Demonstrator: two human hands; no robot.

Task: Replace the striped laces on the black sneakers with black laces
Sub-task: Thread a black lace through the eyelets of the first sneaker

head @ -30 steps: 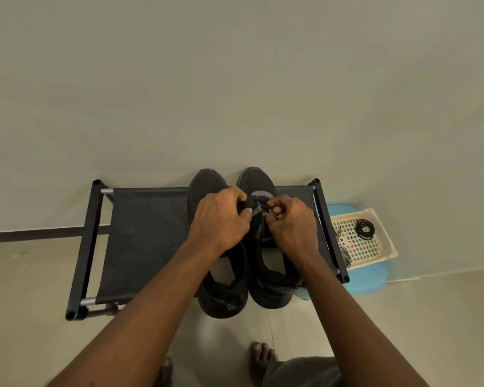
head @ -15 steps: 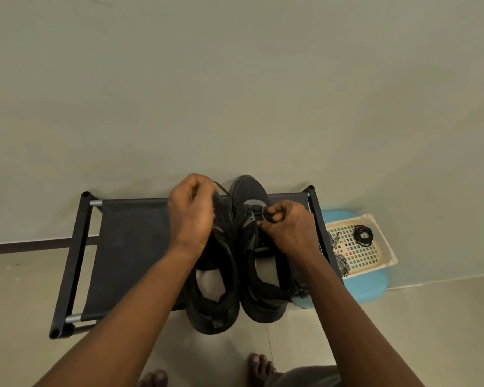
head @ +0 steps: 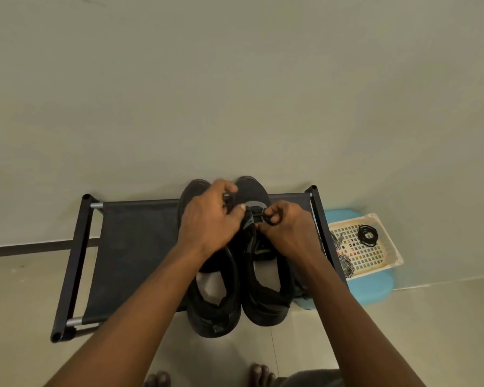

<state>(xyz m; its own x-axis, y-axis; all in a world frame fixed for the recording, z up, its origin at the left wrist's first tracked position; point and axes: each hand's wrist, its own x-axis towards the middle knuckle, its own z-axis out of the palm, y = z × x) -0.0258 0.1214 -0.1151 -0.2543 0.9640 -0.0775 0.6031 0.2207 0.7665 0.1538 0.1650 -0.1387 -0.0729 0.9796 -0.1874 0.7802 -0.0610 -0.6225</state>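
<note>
Two black sneakers stand side by side on a black fabric rack [head: 140, 247], toes toward the wall: the left sneaker [head: 213, 305] and the right sneaker [head: 266, 297]. My left hand [head: 207, 222] is curled over the gap between the toes and grips a black lace [head: 229, 206]. My right hand [head: 285, 227] pinches the black lace at the right sneaker's front eyelets. A coiled black lace [head: 368, 235] and striped laces [head: 344, 261] lie in a cream basket [head: 389, 247] at the right.
The basket sits on a light blue stool [head: 375, 289] beside the rack's right post. A plain wall rises right behind the rack. My bare toes [head: 259, 374] show on the tiled floor below the sneakers.
My left hand moved right from over the left sneaker's toe toward the right sneaker, drawing the lace along. My right hand stayed at the front eyelets. The view shifted slightly.
</note>
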